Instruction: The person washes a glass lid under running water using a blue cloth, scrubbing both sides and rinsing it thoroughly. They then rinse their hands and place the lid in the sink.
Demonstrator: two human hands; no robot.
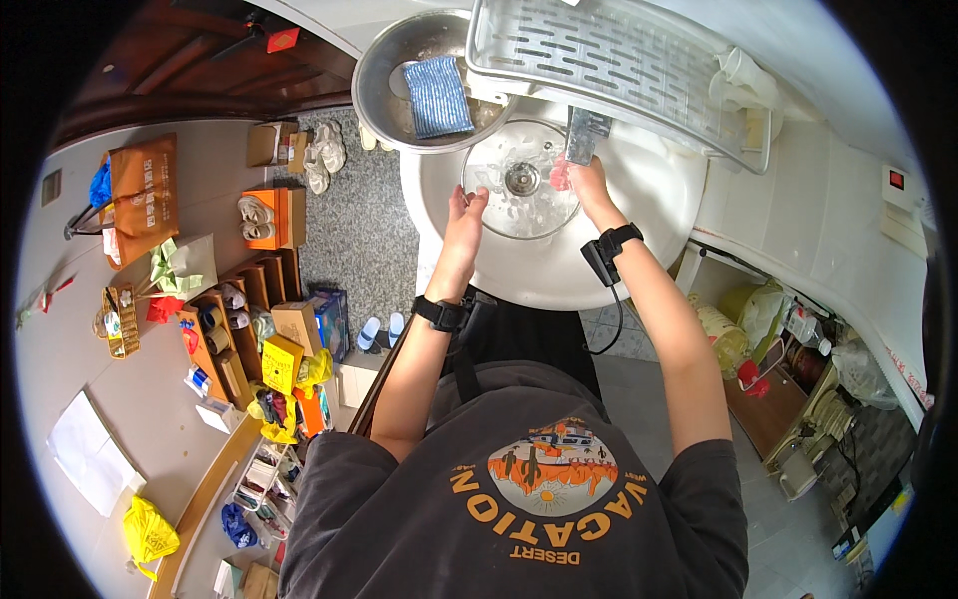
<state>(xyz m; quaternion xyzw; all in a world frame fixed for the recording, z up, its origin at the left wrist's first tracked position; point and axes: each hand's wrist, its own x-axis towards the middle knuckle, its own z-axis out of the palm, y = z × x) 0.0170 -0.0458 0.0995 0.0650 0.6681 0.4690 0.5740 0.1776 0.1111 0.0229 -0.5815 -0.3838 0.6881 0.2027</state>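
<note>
A round glass pot lid [539, 217], wet and with a metal rim, lies in the white washbasin [644, 254] over the drain. My left hand [465, 217] grips the lid's left rim between thumb and fingers. At the lid's right side, below the metal faucet [580, 136], my right hand [586, 180] is partly hidden by the faucet. Its fingers are closed on a pink scrubbing cloth or sponge [559, 174], whose exact kind I cannot tell.
A steel bowl [367, 97] holding a blue-and-white sponge pad [438, 97] rests at the basin's upper left edge. A dish rack [599, 45] overhangs the basin's back. A shoe rack [224, 344] stands at the left, and bottles and bags fill the space under the right counter [808, 180].
</note>
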